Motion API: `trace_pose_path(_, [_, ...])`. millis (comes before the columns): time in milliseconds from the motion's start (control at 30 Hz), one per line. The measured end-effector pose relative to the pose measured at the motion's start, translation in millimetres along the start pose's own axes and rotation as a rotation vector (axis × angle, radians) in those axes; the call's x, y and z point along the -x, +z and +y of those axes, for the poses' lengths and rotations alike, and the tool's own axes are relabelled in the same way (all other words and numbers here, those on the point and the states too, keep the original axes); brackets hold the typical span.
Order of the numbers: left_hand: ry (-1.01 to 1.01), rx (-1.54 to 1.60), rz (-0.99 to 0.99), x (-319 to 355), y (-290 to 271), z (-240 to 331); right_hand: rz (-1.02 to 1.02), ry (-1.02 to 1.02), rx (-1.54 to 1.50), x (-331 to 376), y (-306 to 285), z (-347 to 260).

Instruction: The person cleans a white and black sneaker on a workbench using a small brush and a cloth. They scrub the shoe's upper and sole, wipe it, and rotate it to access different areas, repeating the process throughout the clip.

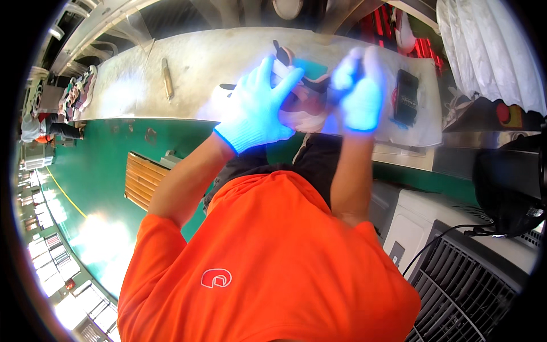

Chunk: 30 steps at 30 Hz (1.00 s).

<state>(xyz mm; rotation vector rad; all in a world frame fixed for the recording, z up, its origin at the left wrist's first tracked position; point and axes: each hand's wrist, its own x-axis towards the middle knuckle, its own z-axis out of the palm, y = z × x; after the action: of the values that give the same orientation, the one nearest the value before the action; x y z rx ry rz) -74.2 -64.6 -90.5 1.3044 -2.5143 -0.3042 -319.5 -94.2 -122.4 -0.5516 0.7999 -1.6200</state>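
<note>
- While the left hand (255, 105) lies across the near side of a shoe (310, 106) in the head view, its gloved fingers reach forward and the thumb stands apart; a pale part shows between thumb and forefinger, but whether they pinch it I cannot tell.
- The right hand (362, 101), gloved too, is raised just right of the shoe; it is blurred, so I cannot tell whether its fingers are clenched, released or closed on something.
- The maroon, white and teal shoe sits on the pale worktable (205, 57), directly before the person, probably so both hands reach it easily; the left hand seems placed to steady it.
- A slim wooden-handled tool (167, 80) lies to the left, and a black flat object (406, 97) to the right, perhaps kept aside to leave working room.
- No container can be made out surely; beyond the table, a red-lit space (424, 50) has a pale rounded thing (404, 33) beside it, its kind unclear.
</note>
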Motion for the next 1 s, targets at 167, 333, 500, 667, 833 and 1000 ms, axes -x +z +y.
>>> trace_pose_path(167, [0.005,-0.01,0.106,10.1,7.8,2.2,0.035,-0.177,0.668,-16.8,-55.9,-40.2])
trace_pose_path(333, [0.04,0.005,0.239,17.2,15.0,0.1,0.02,-0.761,1.725,13.0,-116.2,6.5])
trace_pose_path(500, [0.084,-0.04,0.304,25.9,17.9,1.8,-0.422,0.083,0.664,58.2,-59.5,0.0])
trace_pose_path(667, [0.084,-0.04,0.321,22.8,19.4,5.1,-0.585,0.362,0.569,49.9,-13.5,-4.3])
trace_pose_path(833, [0.133,-0.003,0.409,20.6,24.3,3.3,-0.558,0.19,0.52,51.6,-5.5,8.5])
trace_pose_path(1000, [0.117,0.006,0.404,19.0,29.2,-2.2,-0.486,0.25,0.663,59.3,-2.2,17.1])
